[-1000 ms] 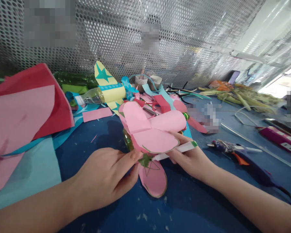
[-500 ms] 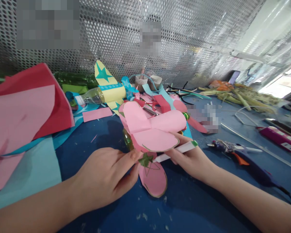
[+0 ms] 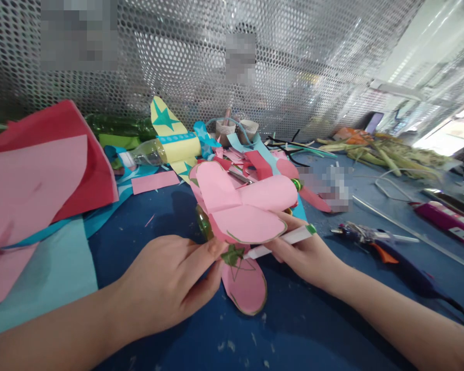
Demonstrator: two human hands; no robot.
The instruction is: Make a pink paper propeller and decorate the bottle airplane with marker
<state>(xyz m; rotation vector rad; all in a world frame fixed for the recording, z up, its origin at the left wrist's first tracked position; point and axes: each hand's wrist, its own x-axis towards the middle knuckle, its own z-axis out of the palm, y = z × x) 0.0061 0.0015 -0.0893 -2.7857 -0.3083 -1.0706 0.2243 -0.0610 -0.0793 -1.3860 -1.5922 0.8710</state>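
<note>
My left hand [image 3: 174, 281] is closed, its thumb and fingers pinching the edge of a pink paper plane [image 3: 251, 224] beside a green-filled star [image 3: 232, 255]. An outlined star lies on the plane's lower wing [image 3: 247, 288], and dark green lines run along the wing edges. In my right hand [image 3: 307, 252] is a white marker [image 3: 284, 241] with a green end. Its tip points left and touches or nearly touches the green star. Some right-hand fingers are hidden behind the plane. Green bottle glass or plastic shows beneath and at the plane's right end.
A yellow paper plane on a clear bottle [image 3: 180, 147] lies behind. Red and pink sheets [image 3: 42, 170] are stacked left. Paper scraps and scissors [image 3: 239, 178] lie past the pink plane. At right are a glue gun [image 3: 398, 268], glue stick [image 3: 413, 234] and purple tool [image 3: 444, 219].
Both hands, the pink plane and the marker are almost where they were. A blurred-out patch now shows at the far right edge.
</note>
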